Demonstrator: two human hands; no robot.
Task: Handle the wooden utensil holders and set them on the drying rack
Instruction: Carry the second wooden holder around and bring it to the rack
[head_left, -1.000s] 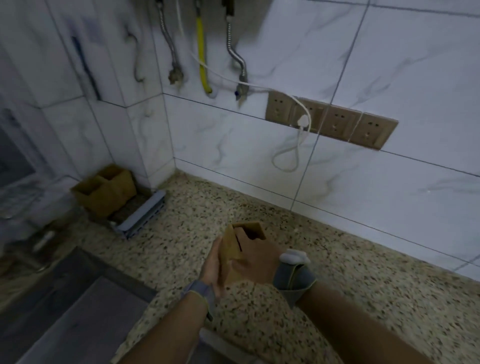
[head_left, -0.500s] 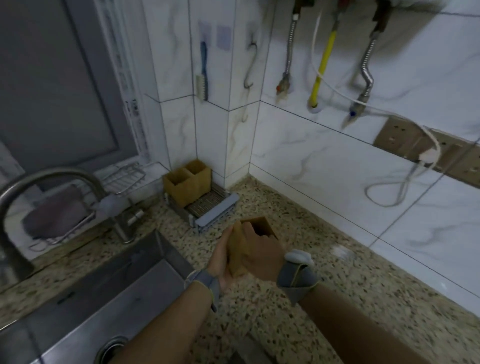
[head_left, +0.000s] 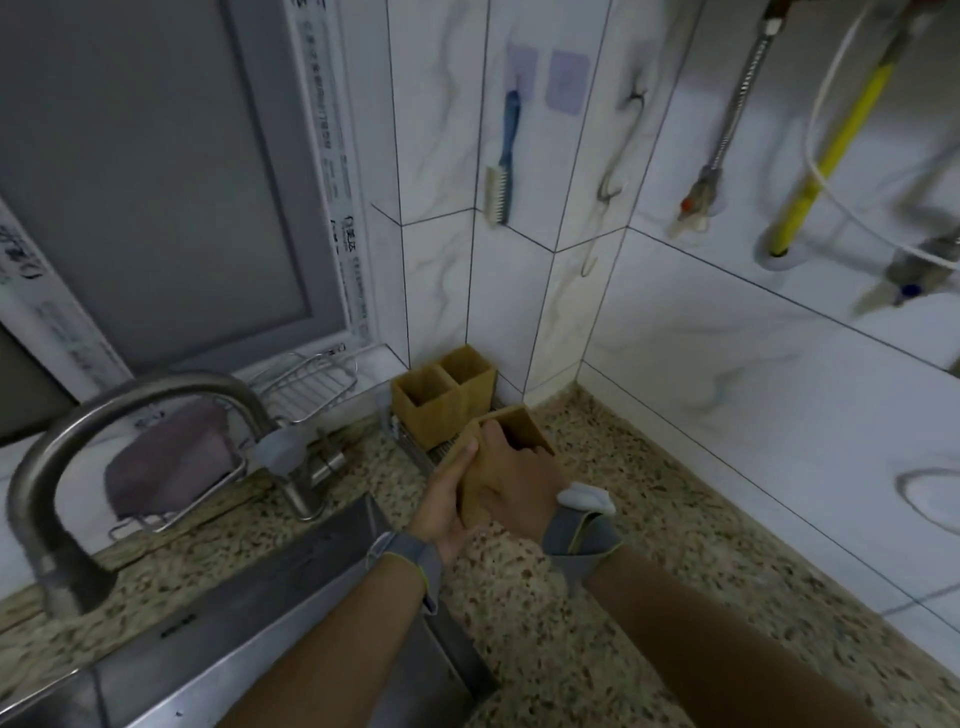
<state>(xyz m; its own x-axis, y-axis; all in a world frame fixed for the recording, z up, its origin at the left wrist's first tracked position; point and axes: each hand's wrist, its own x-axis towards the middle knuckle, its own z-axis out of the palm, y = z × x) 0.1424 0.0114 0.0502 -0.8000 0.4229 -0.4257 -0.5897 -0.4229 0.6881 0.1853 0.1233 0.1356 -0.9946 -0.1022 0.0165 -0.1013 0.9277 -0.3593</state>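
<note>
Your grip is on one wooden utensil holder, and both hands share it. Your right hand wraps over its near face, with fingertips hooked over the rim into the open mouth. Your left hand cups it from the left side and from below, thumb pressed along its left edge. The holder is tilted, its opening turned up and away from you, and it is lifted clear of the desk. Each wrist wears a grey band, and the one on your right carries a small white piece on top.

Just beyond the held piece, the second wooden utensil holder stands upright in the corner where the tiled walls meet; it shows two open square compartments side by side. It sits on the drying rack, a low metal tray of which only a slatted strip is visible past your left hand. The held holder hovers over the near end of that rack; whether it touches the standing one I cannot tell.

To the left, a curved metal faucet rises behind the steel sink, and a wire basket sits on the ledge under the window. A blue-handled brush hangs on the wall above the corner, and a yellow hose hangs farther right.
</note>
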